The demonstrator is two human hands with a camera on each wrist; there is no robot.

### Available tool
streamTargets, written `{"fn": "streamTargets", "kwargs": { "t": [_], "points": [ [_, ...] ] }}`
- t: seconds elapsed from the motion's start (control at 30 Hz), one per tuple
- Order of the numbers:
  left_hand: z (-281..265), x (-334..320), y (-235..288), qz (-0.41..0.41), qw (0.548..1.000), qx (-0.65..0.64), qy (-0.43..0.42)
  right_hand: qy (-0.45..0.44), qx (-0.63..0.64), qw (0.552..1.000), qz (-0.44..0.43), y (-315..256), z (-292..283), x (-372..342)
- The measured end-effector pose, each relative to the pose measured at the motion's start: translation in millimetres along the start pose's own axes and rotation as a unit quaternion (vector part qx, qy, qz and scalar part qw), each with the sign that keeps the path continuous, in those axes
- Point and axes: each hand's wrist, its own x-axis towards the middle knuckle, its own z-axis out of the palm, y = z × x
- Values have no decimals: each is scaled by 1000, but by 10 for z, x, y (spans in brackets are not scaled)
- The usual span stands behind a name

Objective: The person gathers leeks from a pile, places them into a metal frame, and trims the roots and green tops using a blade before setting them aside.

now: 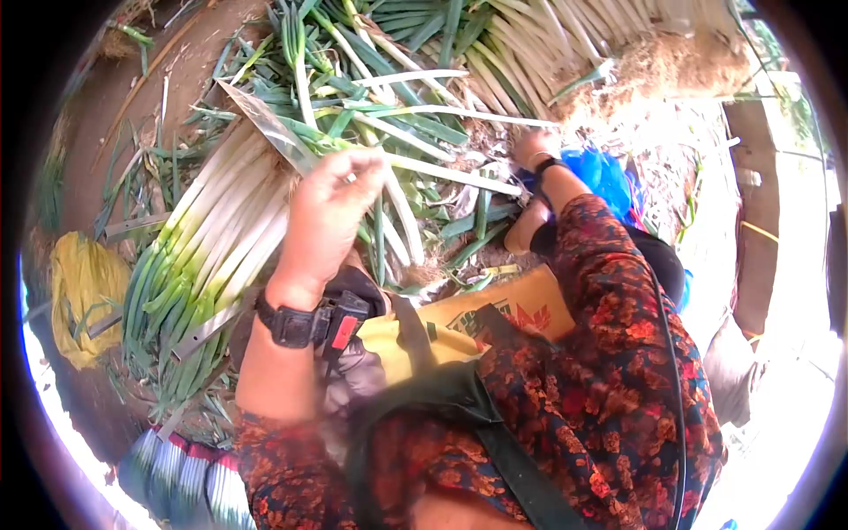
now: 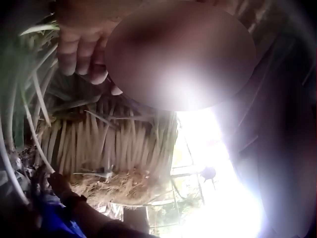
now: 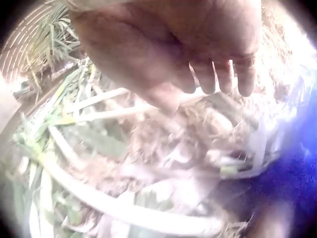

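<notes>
The right hand (image 1: 535, 147) grips a stalk (image 1: 477, 115) at its white end, which stretches leftward over loose greens (image 1: 437, 128). The left hand (image 1: 325, 216), fingers bent, its hold unclear, hovers by a bundle's (image 1: 231, 216) inner edge, with open room between the hands.

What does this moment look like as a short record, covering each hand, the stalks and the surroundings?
Left hand: raised beside the stalk bundle; whether it holds the flat strip next to it is unclear
Left wrist: dark watch
Right hand: at the end of a pale stalk; exact grip unclear
Farther pile: pale stalks, tan roots showing at their ends
By the right forearm: blue plastic
Left of the bundle: yellow bag
Visibility: left wrist view partly covered by a blurred oval
</notes>
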Motion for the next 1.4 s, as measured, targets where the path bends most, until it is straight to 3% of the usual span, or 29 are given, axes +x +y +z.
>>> {"fn": "streamTargets", "kwargs": {
  "t": [0.03, 0.07, 0.1, 0.17, 0.23, 0.27, 0.3, 0.37, 0.43, 0.5, 0.57, 0.63, 0.7, 0.77, 0.8, 0.9, 0.93, 1.0, 1.1, 1.27, 1.4],
  "points": [
    [-30, 59, 61, 16, 1000, -9, 20, 117, 127, 984, 51, 163, -23, 46],
    [-52, 98, 99, -7, 998, 1, 57, 88, 182, 979, 37, 292, -97, 161],
    [-53, 137, 134, -22, 997, -12, 68, 128, 221, 965, 57, 377, 54, 338],
    [-24, 188, 163, -55, 994, -41, 91, 204, 163, 965, 39, 426, 237, 449],
    [12, 231, 151, -20, 998, -13, 63, 229, 155, 959, 61, 379, 146, 220],
    [16, 242, 166, -29, 998, 4, 55, 175, 109, 976, 71, 367, -8, 187],
    [23, 261, 165, -37, 998, 20, 46, 220, 106, 969, 25, 360, 34, 243],
    [55, 312, 129, -45, 998, 8, 40, 295, 87, 945, -109, 54, -196, 170],
    [67, 371, 128, -50, 998, 22, 25, 362, 175, 887, -224, -397, -577, 186],
    [89, 421, 84, -35, 998, 35, 32, 354, 240, 867, -255, -893, -978, 300],
    [104, 459, 99, -32, 998, 40, 32, 366, 212, 868, -260, -1257, -1250, 573],
    [104, 467, 205, -96, 995, 3, 37, 381, 143, 901, -153, -1569, -1218, 985],
    [78, 470, 229, -102, 994, -13, 47, 258, 137, 952, -92, -1582, -1307, 1059],
    [42, 462, 180, -82, 995, -26, 60, 89, 114, 972, -184, -1389, -1459, 1038],
    [13, 467, 76, -32, 997, -19, 68, 130, 121, 959, -221, -1295, -1440, 957],
    [-100, 412, 121, -23, 995, -46, 81, 133, 140, 948, -251, -813, -1369, 593],
    [-107, 375, 239, -58, 991, -76, 89, 101, 172, 948, -246, -636, -1227, 521],
    [-113, 334, 242, -52, 992, -75, 92, 61, 234, 943, -227, -491, -1037, 270],
    [-85, 303, 217, 10, 996, -15, 85, 70, 327, 922, -197, -802, -895, -55],
    [31, 317, 249, 8, 992, -67, 107, 34, 342, 930, -128, -1683, -612, -106],
    [80, 435, 178, 33, 991, -88, 98, 2, 310, 939, -146, -1653, -686, -171]
  ]
}}
